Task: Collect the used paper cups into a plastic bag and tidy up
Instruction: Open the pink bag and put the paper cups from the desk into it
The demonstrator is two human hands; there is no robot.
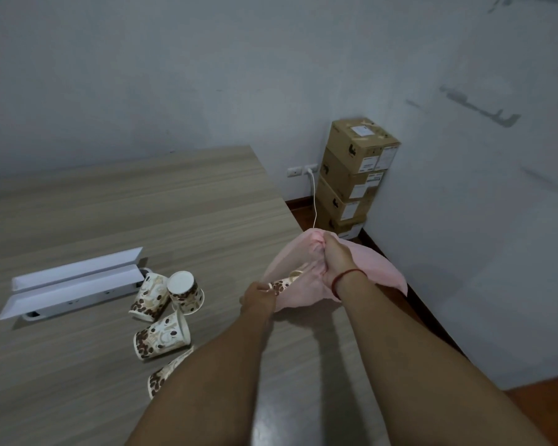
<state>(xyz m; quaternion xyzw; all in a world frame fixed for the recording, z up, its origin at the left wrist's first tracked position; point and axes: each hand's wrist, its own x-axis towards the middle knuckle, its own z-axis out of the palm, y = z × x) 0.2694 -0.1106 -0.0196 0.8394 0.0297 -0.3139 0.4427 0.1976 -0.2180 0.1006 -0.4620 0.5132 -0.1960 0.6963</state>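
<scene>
Currently mid-loading: feeding one paper cup (281, 285) into the pink plastic bag (377, 268) at the right edge of the table (207, 204). Gripping the bunched bag rim with right hand (334, 257), fingers clenched, holding the mouth up and open. Curling left hand (257, 297) round the cup's near end and pushing it sideways through the mouth; roughly half in. Can't see exact finger placement, hidden behind the back of the hand.

Still to collect, all left of the left forearm: tilted cup (150, 296) touching the white cable box (74, 281), upturned cup (186, 292) just beside it, sideways cup (161, 336), nearest cup (168, 375) partly behind the forearm.

Next, probably: let go inside the bag, pull left hand out, reach for the nearest cup. Needs a steady right grip so the mouth doesn't collapse.
</scene>
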